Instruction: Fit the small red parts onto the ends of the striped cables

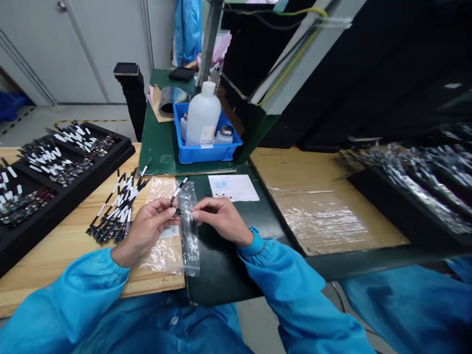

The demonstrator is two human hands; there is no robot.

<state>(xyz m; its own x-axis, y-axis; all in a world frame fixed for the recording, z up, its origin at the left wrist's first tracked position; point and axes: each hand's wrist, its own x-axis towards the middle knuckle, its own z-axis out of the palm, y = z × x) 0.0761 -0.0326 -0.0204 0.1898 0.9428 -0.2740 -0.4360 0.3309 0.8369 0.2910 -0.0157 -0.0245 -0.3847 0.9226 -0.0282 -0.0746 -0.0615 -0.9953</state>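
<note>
My left hand [147,227] pinches a thin black flex strip with a white tab [177,192], its lower end at my fingertips. My right hand [220,218] pinches the edge of a narrow clear plastic bag [190,231], which hangs down over the dark green mat [221,260]. The strip's end sits at the mouth of the bag, between both hands. A loose pile of similar black-and-white strips [117,209] lies on the wooden table just left of my left hand. Flat clear bags [162,246] lie under my left hand. Both arms wear blue sleeves.
A black tray [44,167] of sorted strips lies at the left. A blue bin [206,147] with a white bottle [203,118] stands behind the hands. A white paper slip [233,188] rests on the mat. More parts in a black tray [416,182] at the right. Taped cardboard [324,206] covers the right table.
</note>
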